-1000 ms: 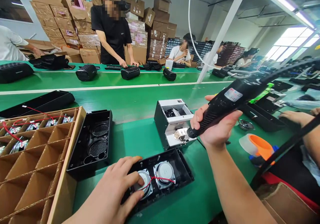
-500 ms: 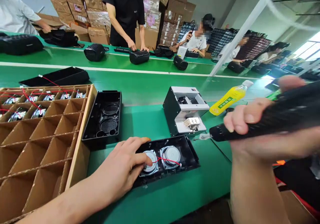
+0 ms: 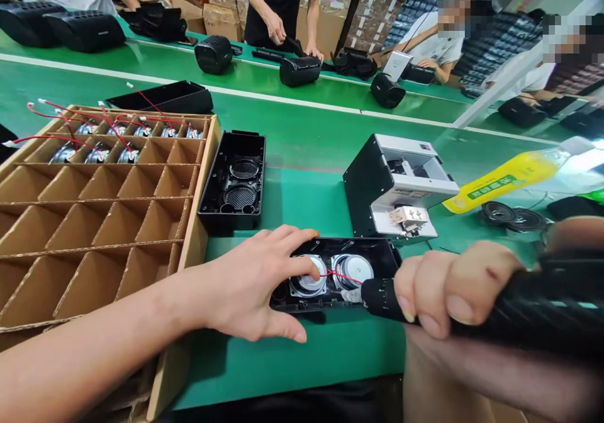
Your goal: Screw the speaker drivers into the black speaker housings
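My right hand (image 3: 453, 284) is wrapped round a black electric screwdriver (image 3: 382, 297). Its tip is at the near edge of a black speaker housing (image 3: 384, 259), beside the right one of two round speaker drivers (image 3: 356, 269) with red wires. My left hand (image 3: 255, 278) lies over the housing's left end with fingers spread. One fingertip touches the left speaker driver (image 3: 309, 284), while the thumb sticks out over the green table. The exact spot under the screwdriver tip is hard to make out.
To the left stands a cardboard divider box (image 3: 184, 221) holding several wired drivers. Another black housing (image 3: 231, 190) lies beside it. A screw feeder machine (image 3: 401, 184), a yellow bottle (image 3: 509, 177) and loose drivers (image 3: 514, 215) are right. Co-workers handle speakers across the conveyor (image 3: 264, 105).
My right hand has brought the screwdriver left and down to the housing. My left thumb has spread away from the housing. The whole view has shifted.
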Action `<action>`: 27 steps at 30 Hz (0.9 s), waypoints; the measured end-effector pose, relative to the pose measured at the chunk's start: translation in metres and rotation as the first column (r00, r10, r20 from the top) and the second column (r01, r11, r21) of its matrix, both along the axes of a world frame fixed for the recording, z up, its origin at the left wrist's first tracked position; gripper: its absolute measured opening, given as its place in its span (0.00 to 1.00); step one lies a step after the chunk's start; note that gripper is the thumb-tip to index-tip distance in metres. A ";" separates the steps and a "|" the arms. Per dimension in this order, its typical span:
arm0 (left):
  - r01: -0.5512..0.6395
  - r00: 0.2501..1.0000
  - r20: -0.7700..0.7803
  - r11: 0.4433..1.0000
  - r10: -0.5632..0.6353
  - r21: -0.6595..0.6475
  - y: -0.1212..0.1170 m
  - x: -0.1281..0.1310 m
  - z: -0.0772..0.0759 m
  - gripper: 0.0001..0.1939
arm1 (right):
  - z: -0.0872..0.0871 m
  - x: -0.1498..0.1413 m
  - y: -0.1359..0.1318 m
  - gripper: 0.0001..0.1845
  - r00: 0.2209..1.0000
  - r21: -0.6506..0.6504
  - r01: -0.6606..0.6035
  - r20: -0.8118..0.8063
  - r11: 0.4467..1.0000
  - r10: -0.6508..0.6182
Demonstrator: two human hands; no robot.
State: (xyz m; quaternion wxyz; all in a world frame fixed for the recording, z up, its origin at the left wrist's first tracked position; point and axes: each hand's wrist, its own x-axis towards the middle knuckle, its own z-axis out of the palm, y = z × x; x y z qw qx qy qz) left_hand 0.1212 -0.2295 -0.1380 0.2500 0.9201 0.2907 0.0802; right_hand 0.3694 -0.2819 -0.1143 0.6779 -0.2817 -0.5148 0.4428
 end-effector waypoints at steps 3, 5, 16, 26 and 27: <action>0.000 1.000 0.003 1.000 0.000 0.030 -0.001 0.001 0.001 0.27 | -0.002 -0.011 0.008 0.18 1.000 0.051 -0.019 0.011 0.999 0.019; -0.004 1.000 0.012 0.999 0.003 0.041 -0.001 0.002 0.001 0.26 | -0.003 -0.012 0.011 0.26 1.000 0.027 -0.011 -0.016 1.000 0.012; -0.004 1.000 0.015 0.997 0.003 0.072 -0.002 0.003 -0.001 0.26 | -0.027 -0.002 0.025 0.33 0.991 0.136 -0.122 0.078 0.983 0.113; 0.010 1.000 -0.003 0.998 -0.010 0.061 -0.002 0.004 0.000 0.25 | -0.024 -0.015 0.015 0.28 0.993 0.021 -0.121 0.011 0.992 0.121; 0.014 1.000 -0.009 0.998 -0.014 0.061 -0.002 0.005 0.000 0.25 | -0.024 -0.018 0.013 0.26 0.994 0.017 -0.111 0.015 0.994 0.111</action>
